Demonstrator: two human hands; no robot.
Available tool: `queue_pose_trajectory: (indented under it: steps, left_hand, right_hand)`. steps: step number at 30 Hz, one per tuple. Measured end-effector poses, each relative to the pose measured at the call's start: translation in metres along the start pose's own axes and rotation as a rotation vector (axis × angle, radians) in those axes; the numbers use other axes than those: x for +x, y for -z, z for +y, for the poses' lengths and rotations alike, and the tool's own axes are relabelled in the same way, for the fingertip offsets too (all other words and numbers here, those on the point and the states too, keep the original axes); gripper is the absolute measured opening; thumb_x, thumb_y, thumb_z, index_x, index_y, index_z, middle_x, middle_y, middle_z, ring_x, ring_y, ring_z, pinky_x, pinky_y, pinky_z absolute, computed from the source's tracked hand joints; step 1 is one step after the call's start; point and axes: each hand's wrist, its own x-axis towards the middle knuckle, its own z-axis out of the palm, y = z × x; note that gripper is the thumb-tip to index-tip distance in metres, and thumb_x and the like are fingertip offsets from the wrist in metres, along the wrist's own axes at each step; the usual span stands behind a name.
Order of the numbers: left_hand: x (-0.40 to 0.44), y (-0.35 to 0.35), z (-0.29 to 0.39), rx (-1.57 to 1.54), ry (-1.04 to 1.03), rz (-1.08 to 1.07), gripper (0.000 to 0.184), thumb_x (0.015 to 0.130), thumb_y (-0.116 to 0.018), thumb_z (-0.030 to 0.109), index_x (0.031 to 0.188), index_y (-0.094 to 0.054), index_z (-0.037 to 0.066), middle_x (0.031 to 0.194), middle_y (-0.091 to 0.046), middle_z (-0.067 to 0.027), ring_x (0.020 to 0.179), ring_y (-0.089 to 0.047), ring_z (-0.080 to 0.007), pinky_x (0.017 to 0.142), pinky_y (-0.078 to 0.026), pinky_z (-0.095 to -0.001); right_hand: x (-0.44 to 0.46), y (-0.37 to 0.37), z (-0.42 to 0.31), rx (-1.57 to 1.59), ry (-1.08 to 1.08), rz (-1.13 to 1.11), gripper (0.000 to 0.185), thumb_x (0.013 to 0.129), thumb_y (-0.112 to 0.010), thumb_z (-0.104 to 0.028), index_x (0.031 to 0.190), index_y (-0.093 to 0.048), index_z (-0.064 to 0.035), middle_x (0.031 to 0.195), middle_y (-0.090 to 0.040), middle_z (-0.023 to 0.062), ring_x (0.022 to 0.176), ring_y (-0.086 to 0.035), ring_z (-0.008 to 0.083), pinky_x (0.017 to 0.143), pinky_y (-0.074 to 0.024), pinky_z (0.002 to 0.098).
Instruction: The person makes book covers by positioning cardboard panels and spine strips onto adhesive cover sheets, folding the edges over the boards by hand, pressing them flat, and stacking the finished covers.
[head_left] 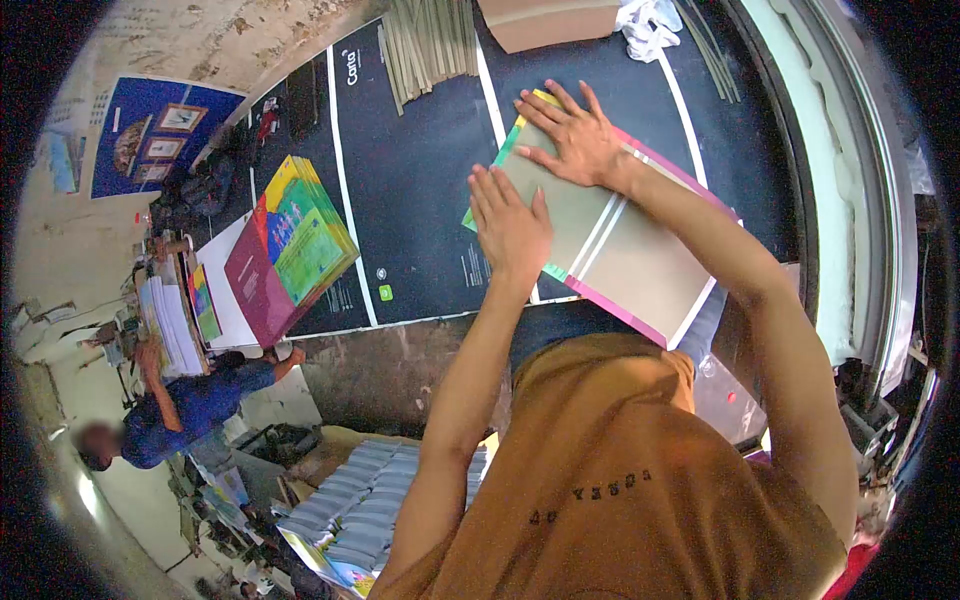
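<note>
A hardback book cover (650,265) lies spread on the dark table, its inner side up. Grey board shows in the middle, with pink, green and yellow folded edges and two white stripes across it. My left hand (512,228) rests flat near the cover's left end, fingers stretched out. Farther up, my right hand (577,138) lies palm down over the upper left corner, fingers spread and touching the board. Neither hand grips anything. Parts of the left-hand edge are hidden under my fingers.
Grey-brown strips (430,45) lie at the table's far side, beside a cardboard box (548,25) and a white cloth (650,28). To the left is a stack of colourful covers (310,235). Another person (200,405) is at lower left, near stacked grey bundles (365,500).
</note>
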Motion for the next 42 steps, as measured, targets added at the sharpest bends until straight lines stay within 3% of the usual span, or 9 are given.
queue_pose_trajectory:
  steps: [13,18,19,24,28,32,36,40,42]
  left_hand:
    - [-0.004,0.035,0.007,0.055,0.040,-0.063,0.058,0.099,-0.060,0.035,0.137,-0.047,-0.006,0.125,-0.058,-0.0246,0.118,-0.057,-0.0382,0.097,-0.049,-0.0477]
    - [0.095,0.061,-0.074,-0.536,0.312,-0.320,0.054,0.108,-0.035,0.046,0.106,-0.062,0.000,0.089,-0.071,-0.0217,0.085,-0.070,-0.0372,0.080,-0.052,-0.0509]
    - [0.108,0.061,-0.077,-0.357,0.231,0.125,0.051,0.108,-0.036,0.045,0.108,-0.063,0.001,0.089,-0.071,-0.0223,0.082,-0.069,-0.0400,0.081,-0.052,-0.0533]
    - [0.083,-0.014,-0.070,-0.032,-0.079,0.296,0.053,0.105,-0.047,0.033,0.140,-0.049,-0.008,0.148,-0.044,-0.0270,0.142,-0.034,-0.0481,0.116,-0.030,-0.0580]
    - [0.074,-0.006,-0.059,0.114,-0.016,0.400,0.045,0.102,-0.053,0.029,0.132,-0.054,-0.005,0.139,-0.051,-0.0239,0.138,-0.041,-0.0431,0.115,-0.032,-0.0547]
    - [0.073,-0.001,-0.074,-0.466,-0.053,0.450,0.039,0.104,-0.050,0.031,0.126,-0.058,0.000,0.124,-0.060,-0.0178,0.123,-0.054,-0.0338,0.109,-0.038,-0.0494]
    - [0.095,-0.006,-0.094,-1.445,0.598,0.675,0.052,0.107,-0.042,0.047,0.120,-0.062,0.001,0.113,-0.063,-0.0128,0.109,-0.059,-0.0259,0.098,-0.045,-0.0415]
    - [0.087,-0.001,0.020,-1.140,-0.013,0.317,0.031,0.097,-0.066,0.029,0.113,-0.065,0.003,0.117,-0.064,-0.0150,0.113,-0.060,-0.0303,0.099,-0.046,-0.0425]
    - [0.079,0.005,0.071,-0.669,-0.408,0.125,0.044,0.101,-0.052,0.041,0.119,-0.065,0.003,0.116,-0.064,-0.0170,0.110,-0.061,-0.0336,0.099,-0.047,-0.0489]
  right_hand:
    - [0.003,-0.002,-0.002,0.044,-0.048,0.040,0.068,0.102,-0.037,-0.059,0.156,-0.041,-0.0171,0.161,-0.040,0.0028,0.153,-0.028,0.0286,0.123,-0.0144,0.0619]
    - [0.000,-0.003,0.001,0.071,-0.071,0.149,0.060,0.101,-0.043,-0.051,0.146,-0.054,-0.0128,0.153,-0.050,0.0040,0.146,-0.039,0.0292,0.119,-0.0209,0.0631]
    - [-0.001,-0.003,0.000,0.081,-0.080,0.150,0.059,0.101,-0.044,-0.051,0.145,-0.055,-0.0121,0.152,-0.052,0.0044,0.144,-0.040,0.0291,0.118,-0.0220,0.0630]
    - [0.001,-0.005,0.001,0.063,-0.069,0.190,0.056,0.101,-0.047,-0.048,0.139,-0.060,-0.0093,0.145,-0.058,0.0063,0.138,-0.046,0.0287,0.114,-0.0278,0.0619]
    - [0.001,-0.005,0.002,0.094,-0.059,0.210,0.051,0.102,-0.048,-0.044,0.137,-0.059,-0.0082,0.144,-0.058,0.0073,0.137,-0.046,0.0290,0.112,-0.0299,0.0594]
    - [-0.014,0.002,0.002,0.202,-0.083,0.328,0.051,0.101,-0.053,-0.042,0.138,-0.058,-0.0073,0.145,-0.057,0.0084,0.137,-0.046,0.0305,0.111,-0.0313,0.0587]
    - [-0.098,0.066,-0.030,0.265,-0.356,0.219,0.063,0.092,-0.068,-0.043,0.140,-0.054,-0.0050,0.141,-0.059,0.0146,0.135,-0.047,0.0372,0.111,-0.0326,0.0563]
    - [-0.191,0.104,-0.080,0.209,-0.509,-0.122,0.089,0.088,-0.072,-0.049,0.154,-0.035,-0.0012,0.138,-0.058,0.0238,0.137,-0.046,0.0413,0.113,-0.0258,0.0647]
    - [-0.212,0.096,-0.098,0.196,-0.493,-0.166,0.094,0.089,-0.070,-0.052,0.156,-0.029,0.0004,0.138,-0.057,0.0268,0.138,-0.045,0.0433,0.113,-0.0227,0.0676]
